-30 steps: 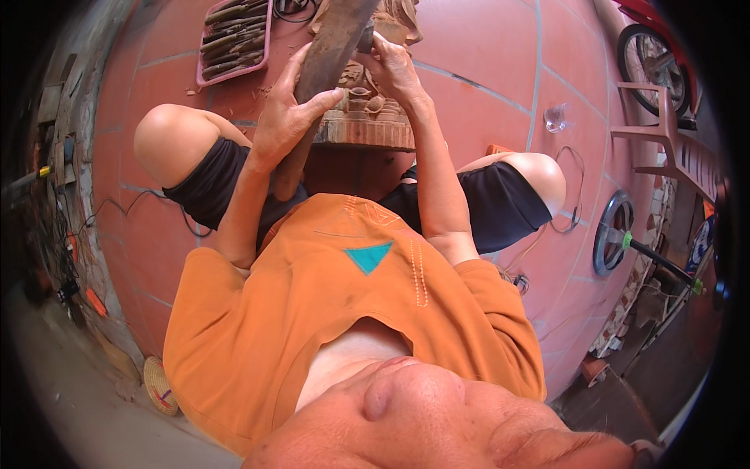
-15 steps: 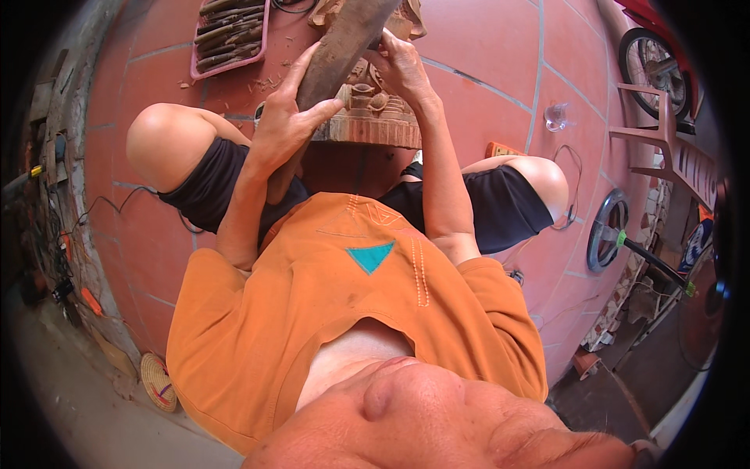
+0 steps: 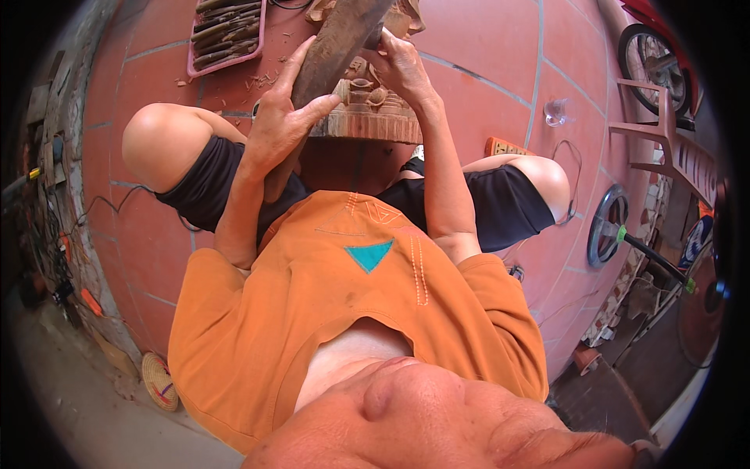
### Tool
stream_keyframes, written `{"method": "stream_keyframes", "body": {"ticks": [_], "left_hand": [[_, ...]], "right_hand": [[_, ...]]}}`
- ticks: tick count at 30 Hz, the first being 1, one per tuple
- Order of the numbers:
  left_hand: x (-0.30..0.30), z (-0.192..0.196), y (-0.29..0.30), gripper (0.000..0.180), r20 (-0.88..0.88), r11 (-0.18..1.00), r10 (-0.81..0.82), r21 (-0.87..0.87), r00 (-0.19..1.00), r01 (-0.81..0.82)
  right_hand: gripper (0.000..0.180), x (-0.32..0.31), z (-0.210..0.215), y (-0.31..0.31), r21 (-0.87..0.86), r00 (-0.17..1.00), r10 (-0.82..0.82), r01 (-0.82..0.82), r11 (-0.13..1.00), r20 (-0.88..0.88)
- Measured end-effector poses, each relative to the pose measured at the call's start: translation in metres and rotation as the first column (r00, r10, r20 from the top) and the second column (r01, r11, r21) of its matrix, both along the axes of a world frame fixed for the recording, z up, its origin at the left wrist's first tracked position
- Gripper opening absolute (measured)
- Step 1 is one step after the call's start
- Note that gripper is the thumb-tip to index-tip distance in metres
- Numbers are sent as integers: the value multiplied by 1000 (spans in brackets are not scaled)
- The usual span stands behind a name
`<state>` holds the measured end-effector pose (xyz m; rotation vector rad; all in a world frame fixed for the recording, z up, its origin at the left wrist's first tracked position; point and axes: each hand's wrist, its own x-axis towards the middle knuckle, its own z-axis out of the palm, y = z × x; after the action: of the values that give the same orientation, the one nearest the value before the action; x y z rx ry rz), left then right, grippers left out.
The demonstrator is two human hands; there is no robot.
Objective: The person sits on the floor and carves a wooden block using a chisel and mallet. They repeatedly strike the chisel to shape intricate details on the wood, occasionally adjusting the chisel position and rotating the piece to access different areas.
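Observation:
A long, dark brown piece of wood (image 3: 337, 56) slants from between my thighs up past the top edge of the view. My left hand (image 3: 283, 125) holds it from the left side, fingers stretched along its edge and thumb lying across it. From the right, my right hand (image 3: 400, 69) grips its far part with bent fingers; the fingertips are partly hidden. Behind and below the wood stands a carved wooden block (image 3: 371, 125) with rounded, vessel-like shapes and a ridged base. The long piece covers much of the carving.
A pink tray (image 3: 226, 69) of dark-handled tools lies at the far left, with wood shavings nearby on the red tiles. To the right are a clear glass (image 3: 555, 112), an orange power strip (image 3: 505, 147), a cable, a plastic chair (image 3: 664, 129) and a motorbike wheel (image 3: 655, 74).

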<state>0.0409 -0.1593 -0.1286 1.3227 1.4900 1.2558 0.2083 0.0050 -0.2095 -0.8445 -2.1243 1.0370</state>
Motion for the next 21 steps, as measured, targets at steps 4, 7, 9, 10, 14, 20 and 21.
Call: {"method": "stream_keyframes", "body": {"ticks": [4, 7, 9, 10, 14, 20, 21], "left_hand": [[2, 9, -3, 78, -16, 999, 25, 41, 1000, -25], [4, 14, -3, 77, 16, 998, 13, 54, 1000, -14], [4, 13, -4, 78, -11, 1000, 0, 22, 1000, 0], [3, 10, -4, 78, -60, 1000, -9, 11, 998, 10], [2, 4, -4, 78, -58, 999, -21, 31, 998, 23], [4, 18, -5, 77, -90, 1000, 10, 12, 996, -9], [4, 19, -5, 77, -117, 1000, 6, -21, 993, -8]], "right_hand": [[23, 2, 8, -4, 4, 997, -4, 3, 1000, 83], [24, 2, 8, -3, -24, 996, 42, -40, 999, 83], [25, 0, 6, -4, 23, 1000, 28, -28, 999, 1], [25, 0, 5, -5, 45, 999, 23, -21, 999, -41], [25, 2, 8, -5, 22, 1000, 19, -19, 1000, -20], [24, 3, 8, -7, -16, 1000, 23, -23, 1000, 4], [24, 3, 9, -7, -26, 1000, 16, -16, 1000, -10]]}}
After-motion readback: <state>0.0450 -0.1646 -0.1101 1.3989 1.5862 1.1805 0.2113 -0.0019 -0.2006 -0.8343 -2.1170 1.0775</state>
